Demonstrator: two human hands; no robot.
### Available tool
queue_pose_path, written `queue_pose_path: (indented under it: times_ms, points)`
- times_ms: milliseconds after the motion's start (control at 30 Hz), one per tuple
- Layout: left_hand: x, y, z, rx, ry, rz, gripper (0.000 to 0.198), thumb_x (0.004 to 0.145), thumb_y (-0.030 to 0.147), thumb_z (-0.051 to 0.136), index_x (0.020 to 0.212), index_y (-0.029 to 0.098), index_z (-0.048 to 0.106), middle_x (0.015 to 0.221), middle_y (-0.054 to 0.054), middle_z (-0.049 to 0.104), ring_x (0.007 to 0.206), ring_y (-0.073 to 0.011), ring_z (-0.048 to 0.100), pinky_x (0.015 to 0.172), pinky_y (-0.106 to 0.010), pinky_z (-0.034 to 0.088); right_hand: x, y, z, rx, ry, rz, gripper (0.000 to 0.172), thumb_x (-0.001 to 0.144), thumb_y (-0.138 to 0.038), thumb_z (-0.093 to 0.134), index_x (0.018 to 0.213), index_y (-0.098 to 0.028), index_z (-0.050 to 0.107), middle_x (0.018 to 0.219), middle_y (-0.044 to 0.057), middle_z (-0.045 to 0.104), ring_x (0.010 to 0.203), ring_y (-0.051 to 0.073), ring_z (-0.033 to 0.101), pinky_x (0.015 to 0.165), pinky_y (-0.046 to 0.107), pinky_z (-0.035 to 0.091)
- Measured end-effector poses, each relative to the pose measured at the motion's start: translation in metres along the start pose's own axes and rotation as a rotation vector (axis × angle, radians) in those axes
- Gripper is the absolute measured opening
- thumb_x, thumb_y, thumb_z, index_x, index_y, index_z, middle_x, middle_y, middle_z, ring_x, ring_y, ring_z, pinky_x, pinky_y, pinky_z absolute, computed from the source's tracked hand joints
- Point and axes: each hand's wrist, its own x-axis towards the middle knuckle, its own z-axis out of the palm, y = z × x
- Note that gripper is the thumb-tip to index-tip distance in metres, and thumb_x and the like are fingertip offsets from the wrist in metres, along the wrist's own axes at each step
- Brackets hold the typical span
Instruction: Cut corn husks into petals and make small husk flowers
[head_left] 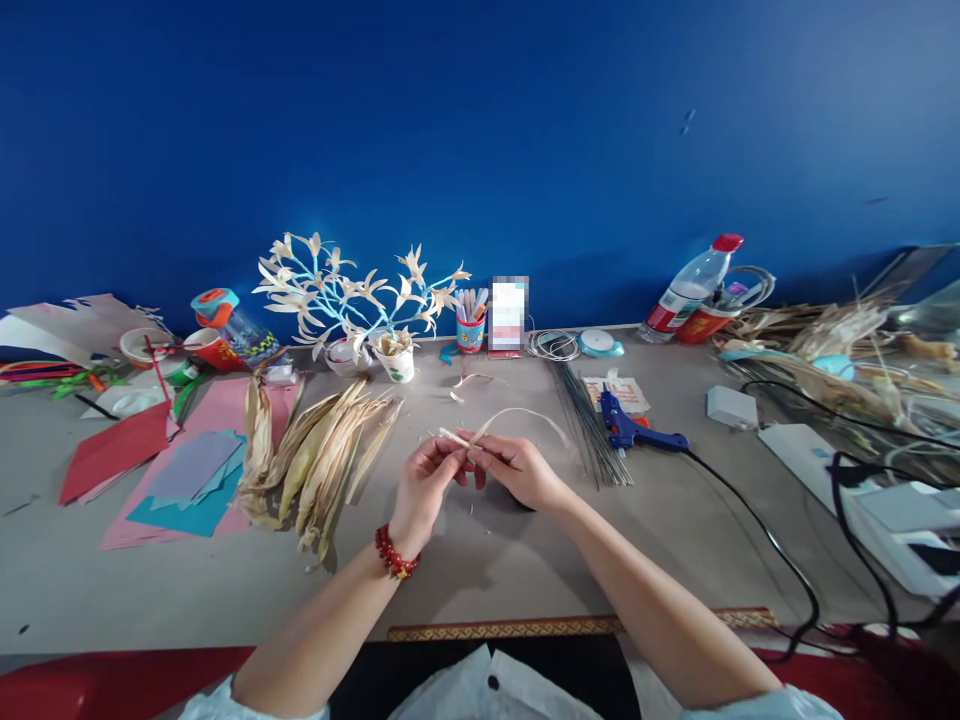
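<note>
Pinching a slender, cream-coloured, fibrous stick point(454, 437) and a thin, loosely arching strip point(523, 410) between fingertips of left hand point(424, 488) and right hand point(529, 474), in from the near edge of the grey surface point(525, 582), presumably for steadiness. With wrinkled, papery tan husks point(328, 458) toward the left edge and straight, dark, thin wires point(595, 430) toward the right, seemingly within easy reach; near the far edge, cream, pointed-petalled flowers point(352, 290).

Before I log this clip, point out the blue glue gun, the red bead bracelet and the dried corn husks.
Blue glue gun point(624, 430), head view: on its body.
Red bead bracelet point(389, 555), head view: on its beads.
Dried corn husks point(324, 460), head view: middle of the bundle.
</note>
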Motion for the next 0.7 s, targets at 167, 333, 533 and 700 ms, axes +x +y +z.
queue_pose_path:
  times_ms: [167,333,533,700]
  points:
    - [0.0001,0.0001,0.0002,0.029,-0.042,0.021,0.018,0.083,0.033,0.068,0.077,0.016,0.063,0.068,0.000,0.063,0.058,-0.0102,0.056,0.059,-0.023,0.045,-0.0015,0.0014,0.0012,-0.099,0.010,-0.019,0.044,0.099,-0.043,0.042,0.128,-0.018,0.063,0.078,0.003,0.072,0.068,0.015,0.064,0.071,0.024,0.050]
    - [0.0012,-0.0003,-0.0004,0.033,-0.018,-0.004,0.016,0.082,0.031,0.069,0.076,0.016,0.064,0.069,-0.001,0.064,0.060,-0.0111,0.057,0.059,-0.023,0.044,-0.0034,-0.0040,0.0023,-0.232,0.028,-0.035,0.041,0.099,-0.031,0.041,0.135,-0.025,0.058,0.098,0.004,0.076,0.090,0.019,0.070,0.079,0.026,0.050]
    - [0.0022,0.0004,-0.0021,0.012,-0.009,-0.029,0.017,0.078,0.031,0.072,0.077,0.016,0.066,0.065,0.001,0.062,0.057,-0.0092,0.053,0.059,-0.022,0.043,-0.0073,-0.0081,0.0073,-0.562,0.138,-0.016,0.044,0.096,-0.022,0.042,0.138,-0.028,0.055,0.119,0.006,0.071,0.088,0.019,0.072,0.069,0.022,0.049]
    - [0.0015,0.0021,0.0000,-0.024,0.011,-0.096,0.018,0.076,0.031,0.074,0.077,0.015,0.064,0.064,0.000,0.064,0.057,-0.0093,0.054,0.058,-0.022,0.042,-0.0075,-0.0053,0.0056,-0.657,0.191,-0.051,0.041,0.097,-0.026,0.042,0.136,-0.027,0.056,0.117,0.005,0.072,0.087,0.018,0.072,0.069,0.021,0.048]
